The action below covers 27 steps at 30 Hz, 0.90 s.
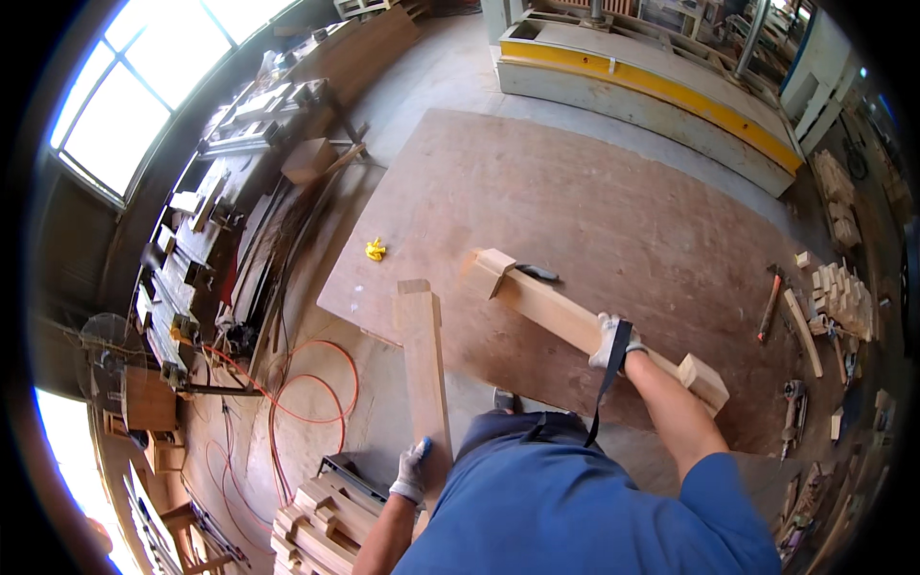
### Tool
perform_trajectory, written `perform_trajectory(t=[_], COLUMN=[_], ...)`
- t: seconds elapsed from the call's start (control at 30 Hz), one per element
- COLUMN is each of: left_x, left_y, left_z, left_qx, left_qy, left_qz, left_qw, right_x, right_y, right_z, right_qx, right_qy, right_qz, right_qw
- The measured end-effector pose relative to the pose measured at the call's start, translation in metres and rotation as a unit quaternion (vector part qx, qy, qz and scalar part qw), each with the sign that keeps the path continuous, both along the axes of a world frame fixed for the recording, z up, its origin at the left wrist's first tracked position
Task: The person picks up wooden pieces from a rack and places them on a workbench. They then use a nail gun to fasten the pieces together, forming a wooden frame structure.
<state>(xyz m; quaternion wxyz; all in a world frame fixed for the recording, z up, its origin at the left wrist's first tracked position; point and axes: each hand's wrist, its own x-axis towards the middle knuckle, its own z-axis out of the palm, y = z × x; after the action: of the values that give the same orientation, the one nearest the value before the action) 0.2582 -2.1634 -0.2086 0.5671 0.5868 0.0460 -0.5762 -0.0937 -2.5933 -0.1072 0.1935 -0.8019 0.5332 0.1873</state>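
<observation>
My left hand (412,470), in a pale glove with blue at a fingertip, is closed on the edge of a long wooden beam (422,374). That beam stands out in front of me, its notched end over the edge of the brown sheet. My right hand (611,341), also gloved, grips a second wooden beam (556,311) near its middle. This one lies slanted over the sheet and has a block at each end. A black strap (609,383) hangs from my right wrist. Beside the beam's far end rests a dark, slim object (537,273).
The large brown sheet (575,201) has a small yellow item (375,249) on it. Stacked wooden pieces (321,522) stand at my lower left, near an orange hose (350,383). At right lie a hammer (770,305), a power tool (793,417) and a block pile (843,299).
</observation>
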Motion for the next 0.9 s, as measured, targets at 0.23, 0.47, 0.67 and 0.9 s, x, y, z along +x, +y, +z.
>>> perform_trajectory(t=[0.23, 0.47, 0.67, 0.9], left_x=[0.018, 0.045, 0.063, 0.035], left_y=[-0.039, -0.08, -0.16, -0.276], left_z=[0.059, 0.092, 0.113, 0.129], left_qx=[0.036, 0.027, -0.053, -0.081], left_qy=[-0.084, -0.183, -0.105, -0.117], left_qz=[-0.097, -0.303, -0.396, -0.543], left_qw=[0.991, 0.935, 0.911, 0.828], right_x=[0.012, 0.008, 0.01, -0.006], right_y=[-0.078, -0.044, -0.012, 0.141], right_z=[-0.021, -0.006, 0.012, 0.009], right_qx=[-0.075, 0.089, -0.011, -0.022], right_qy=[0.004, 0.029, 0.017, -0.132], right_qz=[-0.01, 0.079, -0.027, -0.07], right_qw=[0.997, 0.992, 0.999, 0.988])
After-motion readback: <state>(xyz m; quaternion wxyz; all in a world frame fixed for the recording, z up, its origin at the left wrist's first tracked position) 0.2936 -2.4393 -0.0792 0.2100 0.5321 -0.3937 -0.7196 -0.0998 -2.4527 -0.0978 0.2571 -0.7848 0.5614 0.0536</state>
